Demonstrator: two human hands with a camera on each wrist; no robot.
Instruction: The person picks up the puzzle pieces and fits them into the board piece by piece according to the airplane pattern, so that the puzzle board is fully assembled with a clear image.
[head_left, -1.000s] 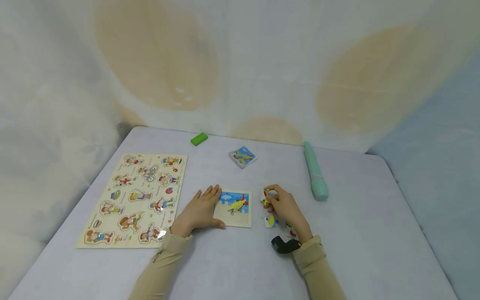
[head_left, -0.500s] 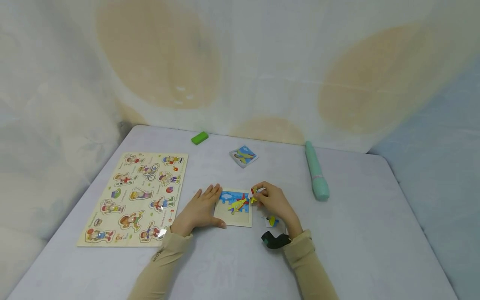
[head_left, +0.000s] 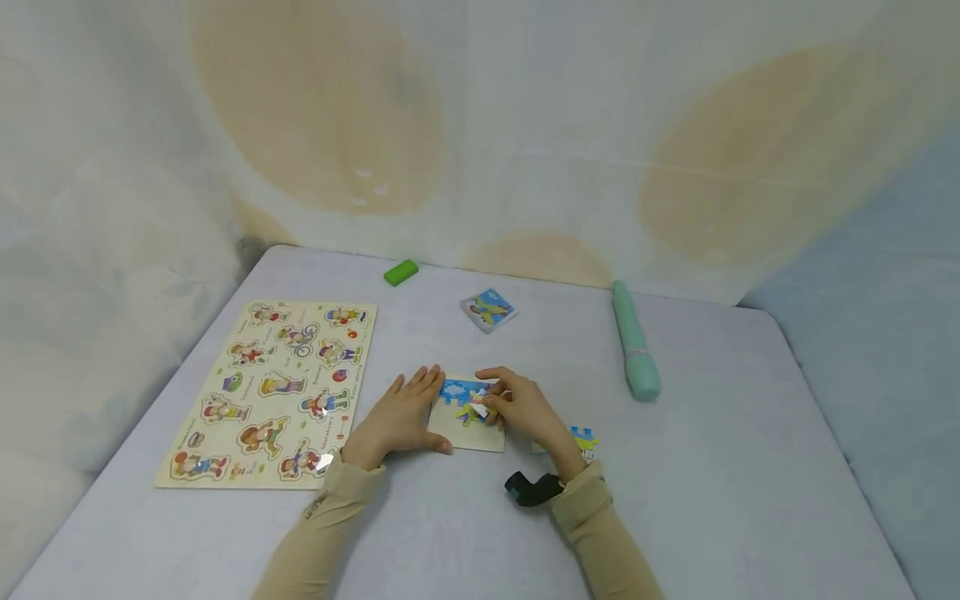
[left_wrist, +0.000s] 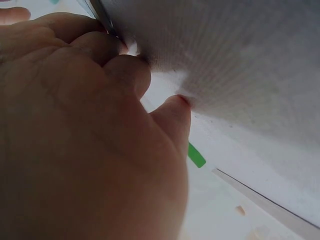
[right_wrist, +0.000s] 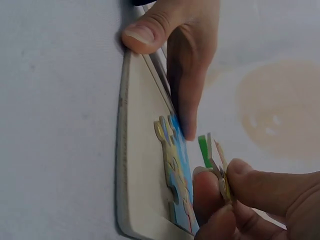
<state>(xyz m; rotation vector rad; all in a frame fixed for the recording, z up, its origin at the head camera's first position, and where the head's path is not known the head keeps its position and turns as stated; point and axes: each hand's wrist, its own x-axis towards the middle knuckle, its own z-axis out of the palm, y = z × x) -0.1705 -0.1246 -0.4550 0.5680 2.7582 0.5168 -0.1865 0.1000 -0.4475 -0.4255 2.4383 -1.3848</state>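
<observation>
A small square wooden puzzle board (head_left: 465, 439) lies in the middle of the table, with joined blue-sky and yellow airplane pieces (right_wrist: 180, 170) along its far part. My left hand (head_left: 397, 423) rests at its left side, fingers stretched out; in the right wrist view the thumb (right_wrist: 142, 35) presses the frame's corner. Over the board my right hand (head_left: 525, 408) pinches a jigsaw piece (right_wrist: 216, 157) between thumb and fingers, raised and tilted, its pale side partly showing. Several loose jigsaw pieces (head_left: 583, 442) lie to the right, partly hidden by the right wrist.
A large puzzle board (head_left: 296, 439) with cartoon figures lies at the left. Toward the back are a green block (head_left: 401, 272) and an airplane picture card (head_left: 489, 310). A long, tapered mint-green object (head_left: 633, 350) lies at the right. The right wrist carries a black device (head_left: 532, 490).
My right hand has picked up the jigsaw piece from the table on the right and carried it left over the small board. The left hand has stayed in place.
</observation>
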